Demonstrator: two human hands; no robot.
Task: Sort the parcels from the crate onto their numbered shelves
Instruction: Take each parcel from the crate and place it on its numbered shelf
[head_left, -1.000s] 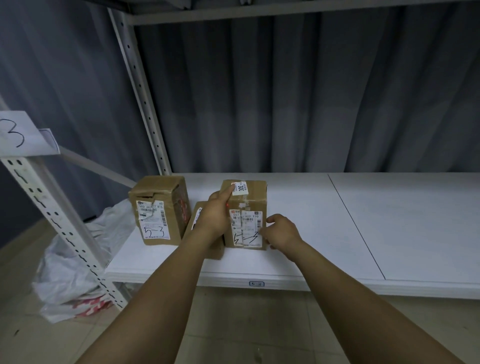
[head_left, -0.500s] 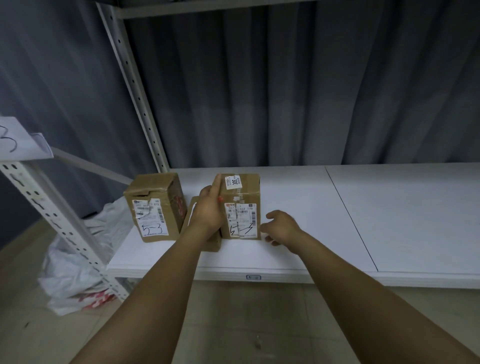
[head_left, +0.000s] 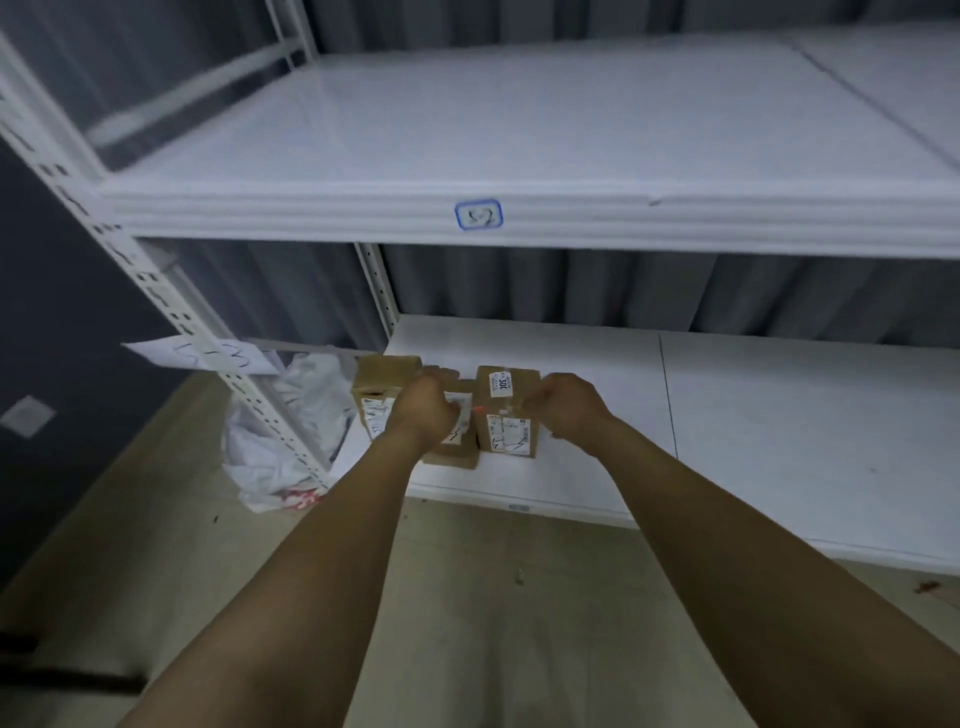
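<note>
Three brown cardboard parcels stand at the left end of the lower white shelf (head_left: 779, 415). The left parcel (head_left: 376, 384) and the right parcel (head_left: 506, 415) stand upright, each with a white label and handwritten number. A smaller middle parcel (head_left: 454, 449) sits between them. My left hand (head_left: 423, 410) is curled over the top of the middle parcel and hides most of it. My right hand (head_left: 566, 405) is curled against the right parcel's upper right edge; whether it grips the parcel is not clear. The crate is out of view.
An upper white shelf (head_left: 519, 130) with a blue-framed tag (head_left: 478, 214) on its front edge juts out above the parcels. A perforated white upright (head_left: 156, 291) carries a paper sign (head_left: 208, 356). A crumpled white plastic bag (head_left: 280, 447) lies on the floor at left.
The view has risen, so the upper shelf now shows. My left hand moved from the right parcel's left side to the middle parcel. My right hand rose to the right parcel's upper right edge.
</note>
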